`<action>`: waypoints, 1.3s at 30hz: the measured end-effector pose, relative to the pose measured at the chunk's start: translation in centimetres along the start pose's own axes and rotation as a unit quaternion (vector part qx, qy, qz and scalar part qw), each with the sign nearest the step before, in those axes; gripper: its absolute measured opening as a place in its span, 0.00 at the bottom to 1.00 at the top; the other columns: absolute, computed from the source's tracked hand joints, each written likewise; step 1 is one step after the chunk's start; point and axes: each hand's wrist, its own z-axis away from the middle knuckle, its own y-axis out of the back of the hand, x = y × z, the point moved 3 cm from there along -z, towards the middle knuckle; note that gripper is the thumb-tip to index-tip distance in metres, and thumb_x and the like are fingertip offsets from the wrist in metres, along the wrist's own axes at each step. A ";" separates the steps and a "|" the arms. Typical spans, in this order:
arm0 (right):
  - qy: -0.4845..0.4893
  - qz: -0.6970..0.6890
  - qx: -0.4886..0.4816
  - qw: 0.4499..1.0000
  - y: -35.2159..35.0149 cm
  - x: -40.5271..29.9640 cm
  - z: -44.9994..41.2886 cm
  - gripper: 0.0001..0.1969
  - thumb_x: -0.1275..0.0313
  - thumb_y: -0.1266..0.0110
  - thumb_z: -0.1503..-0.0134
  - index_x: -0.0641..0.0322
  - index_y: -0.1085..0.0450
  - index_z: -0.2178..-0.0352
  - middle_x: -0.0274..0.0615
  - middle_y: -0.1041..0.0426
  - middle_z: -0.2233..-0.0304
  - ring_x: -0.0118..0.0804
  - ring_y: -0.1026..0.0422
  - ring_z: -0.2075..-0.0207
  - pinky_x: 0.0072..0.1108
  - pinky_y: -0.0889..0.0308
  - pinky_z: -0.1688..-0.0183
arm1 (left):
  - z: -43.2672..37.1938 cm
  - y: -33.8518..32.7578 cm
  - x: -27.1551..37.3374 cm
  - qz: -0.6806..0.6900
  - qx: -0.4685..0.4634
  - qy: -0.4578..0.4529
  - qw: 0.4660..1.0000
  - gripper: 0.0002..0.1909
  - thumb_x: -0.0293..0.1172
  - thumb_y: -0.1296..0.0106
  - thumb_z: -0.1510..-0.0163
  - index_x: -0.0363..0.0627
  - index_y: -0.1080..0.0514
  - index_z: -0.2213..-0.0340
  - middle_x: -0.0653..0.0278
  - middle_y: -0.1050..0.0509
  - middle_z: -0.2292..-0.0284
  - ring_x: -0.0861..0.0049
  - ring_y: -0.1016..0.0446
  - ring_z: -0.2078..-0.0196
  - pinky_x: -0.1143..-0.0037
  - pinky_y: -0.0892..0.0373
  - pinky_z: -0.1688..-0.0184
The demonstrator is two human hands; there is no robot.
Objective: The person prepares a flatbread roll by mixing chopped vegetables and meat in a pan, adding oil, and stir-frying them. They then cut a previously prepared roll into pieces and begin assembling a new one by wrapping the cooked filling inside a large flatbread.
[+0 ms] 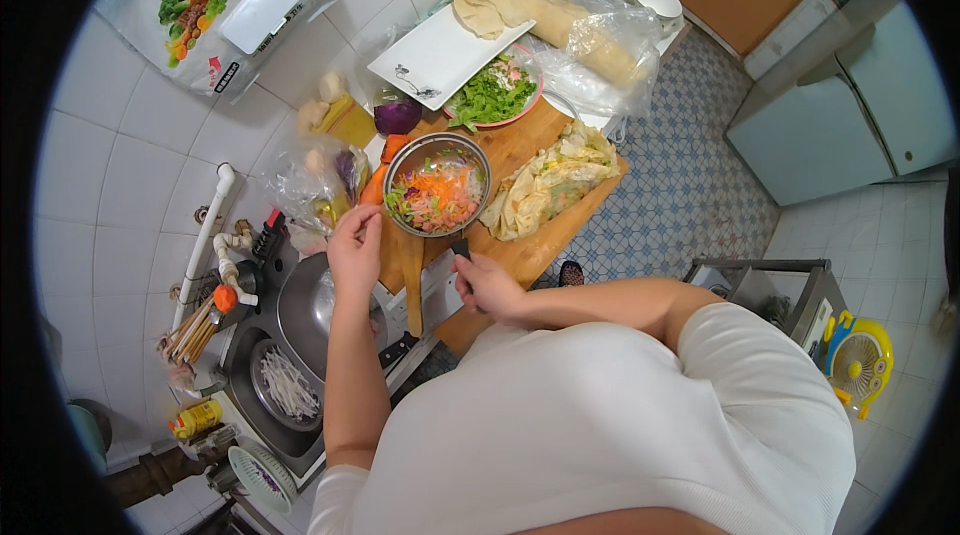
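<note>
A steel saucepan (437, 137) with a black handle holds shredded carrot, chopped greens and pink pieces. It rests on the wooden cutting board (525, 246). My right hand (486, 286) is closed around its handle. To the left of the pan, my left hand (355, 246) is raised with fingers curled together and nothing visible in them. Just past its fingertips lie carrots (373, 187). A wooden spatula (412, 284) lies below the pan. At the board's right side is a filled, folded flatbread (551, 186). Behind the pan, a pink-rimmed plate (538, 89) holds chopped greens and pink pieces.
A white rectangular plate (442, 62) overlaps the greens plate, beside bagged flatbread sheets (592, 32). Purple cabbage (397, 116) sits behind the carrots. At left, the sink (244, 362) holds a large steel bowl (300, 302) and a bowl of white strips (289, 385). A black-handled knife (397, 350) lies near the counter edge.
</note>
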 end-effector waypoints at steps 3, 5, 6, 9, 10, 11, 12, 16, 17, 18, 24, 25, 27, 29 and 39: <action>0.008 0.024 0.034 0.999 -0.9 2.2 -1.7 0.11 0.62 0.65 0.41 0.59 0.43 0.68 0.35 0.39 0.83 0.26 0.41 0.86 0.18 0.43 0.83 | 0.6 0.3 -1.9 0.024 -0.031 0.037 0.999 0.07 0.25 0.51 0.51 0.36 0.29 0.69 0.64 0.29 0.70 0.86 0.32 0.72 0.85 0.36 0.70; -0.006 0.028 0.021 0.999 -1.7 2.5 -2.2 0.13 0.61 0.63 0.41 0.60 0.41 0.70 0.35 0.37 0.81 0.26 0.38 0.84 0.18 0.40 0.80 | 0.8 0.8 -2.9 0.017 -0.034 0.035 0.999 0.07 0.25 0.51 0.51 0.35 0.29 0.69 0.63 0.29 0.70 0.85 0.32 0.72 0.85 0.36 0.69; -0.005 0.029 0.025 0.999 -1.3 2.6 -2.8 0.13 0.61 0.63 0.41 0.60 0.41 0.70 0.35 0.37 0.81 0.26 0.38 0.84 0.18 0.40 0.80 | 0.9 0.8 -3.3 0.010 -0.035 0.037 0.999 0.07 0.25 0.51 0.51 0.35 0.29 0.69 0.63 0.29 0.70 0.85 0.31 0.71 0.85 0.35 0.68; -0.069 0.250 -0.002 0.966 0.6 1.6 -4.0 0.14 0.60 0.59 0.43 0.61 0.38 0.69 0.35 0.35 0.79 0.26 0.35 0.80 0.17 0.37 0.77 | 0.6 0.6 -2.5 0.037 -0.044 0.032 0.998 0.07 0.24 0.51 0.51 0.34 0.29 0.69 0.63 0.29 0.69 0.83 0.31 0.70 0.84 0.35 0.67; -0.032 0.269 -0.012 0.963 1.1 0.6 -3.5 0.14 0.60 0.56 0.44 0.62 0.37 0.70 0.35 0.34 0.79 0.25 0.35 0.81 0.18 0.38 0.78 | 0.4 0.5 -2.0 0.044 -0.042 0.030 0.998 0.07 0.24 0.51 0.51 0.34 0.29 0.69 0.63 0.29 0.69 0.83 0.31 0.70 0.84 0.35 0.67; 0.004 0.288 -0.022 0.957 1.8 -0.5 -3.1 0.15 0.59 0.54 0.45 0.63 0.37 0.72 0.35 0.34 0.79 0.25 0.35 0.81 0.18 0.38 0.79 | 0.2 0.2 -1.2 0.060 -0.047 0.015 0.997 0.07 0.24 0.51 0.51 0.34 0.29 0.68 0.63 0.29 0.68 0.83 0.31 0.70 0.84 0.35 0.67; 0.017 0.258 -0.007 0.966 3.0 -1.7 -2.8 0.12 0.64 0.53 0.46 0.63 0.35 0.68 0.35 0.33 0.78 0.23 0.35 0.80 0.17 0.37 0.79 | 0.0 -0.2 -0.7 0.078 -0.051 0.001 0.996 0.07 0.24 0.51 0.51 0.35 0.30 0.68 0.63 0.29 0.68 0.82 0.31 0.70 0.84 0.35 0.67; 0.187 0.229 0.194 0.936 7.8 -11.1 -2.6 0.12 0.71 0.55 0.48 0.66 0.37 0.62 0.39 0.31 0.77 0.29 0.32 0.77 0.19 0.36 0.73 | -2.2 -2.1 0.3 0.106 -0.068 -0.029 0.992 0.08 0.24 0.52 0.50 0.34 0.30 0.67 0.64 0.31 0.71 0.85 0.33 0.72 0.84 0.36 0.69; 0.147 0.186 0.232 0.943 8.9 -13.4 -3.2 0.15 0.70 0.54 0.46 0.66 0.39 0.58 0.39 0.31 0.69 0.28 0.32 0.70 0.19 0.33 0.67 | -3.4 -2.6 0.4 0.107 -0.064 -0.028 0.992 0.08 0.24 0.52 0.50 0.34 0.30 0.67 0.64 0.31 0.71 0.85 0.33 0.72 0.84 0.36 0.69; 0.157 0.135 0.258 0.944 11.7 -14.8 -5.0 0.15 0.71 0.56 0.46 0.67 0.39 0.57 0.41 0.31 0.68 0.31 0.32 0.68 0.20 0.33 0.66 | -5.1 -3.8 0.9 0.090 -0.094 -0.002 0.991 0.09 0.25 0.52 0.50 0.35 0.30 0.66 0.66 0.31 0.71 0.85 0.34 0.72 0.84 0.36 0.70; 0.037 0.028 0.241 0.969 17.0 -17.9 -13.9 0.12 0.75 0.59 0.47 0.66 0.40 0.60 0.46 0.31 0.66 0.37 0.30 0.69 0.26 0.31 0.66 | -14.1 -11.1 2.7 0.259 -0.157 0.279 0.911 0.17 0.28 0.54 0.48 0.39 0.36 0.55 0.69 0.33 0.72 0.87 0.38 0.75 0.86 0.40 0.76; 0.057 0.000 0.248 0.967 16.6 -18.1 -14.0 0.12 0.76 0.59 0.48 0.66 0.40 0.60 0.46 0.31 0.66 0.38 0.29 0.70 0.28 0.30 0.67 | -14.7 -11.9 2.4 0.236 -0.161 0.311 0.906 0.18 0.28 0.55 0.48 0.38 0.37 0.55 0.68 0.33 0.70 0.85 0.37 0.75 0.86 0.38 0.75; 0.062 0.010 0.249 0.967 16.2 -18.5 -14.0 0.14 0.79 0.60 0.49 0.65 0.41 0.59 0.47 0.31 0.65 0.39 0.28 0.71 0.28 0.28 0.71 | -15.8 -13.6 1.1 0.223 -0.126 0.319 0.913 0.17 0.26 0.55 0.49 0.37 0.37 0.55 0.65 0.32 0.68 0.82 0.34 0.73 0.85 0.35 0.74; 0.083 0.087 0.248 0.961 15.6 -18.6 -13.8 0.16 0.82 0.61 0.49 0.65 0.43 0.57 0.48 0.31 0.65 0.38 0.27 0.70 0.24 0.27 0.73 | -16.5 -14.2 -0.5 0.209 -0.094 0.327 0.917 0.17 0.24 0.56 0.49 0.35 0.37 0.55 0.61 0.32 0.65 0.79 0.32 0.71 0.84 0.33 0.72; 0.063 0.156 0.186 0.968 16.6 -20.4 -7.1 0.20 0.83 0.64 0.50 0.69 0.47 0.53 0.52 0.33 0.65 0.39 0.27 0.73 0.20 0.27 0.75 | -21.9 -10.8 2.2 0.223 -0.041 0.298 0.927 0.19 0.18 0.61 0.51 0.34 0.38 0.55 0.54 0.32 0.61 0.75 0.29 0.69 0.85 0.29 0.73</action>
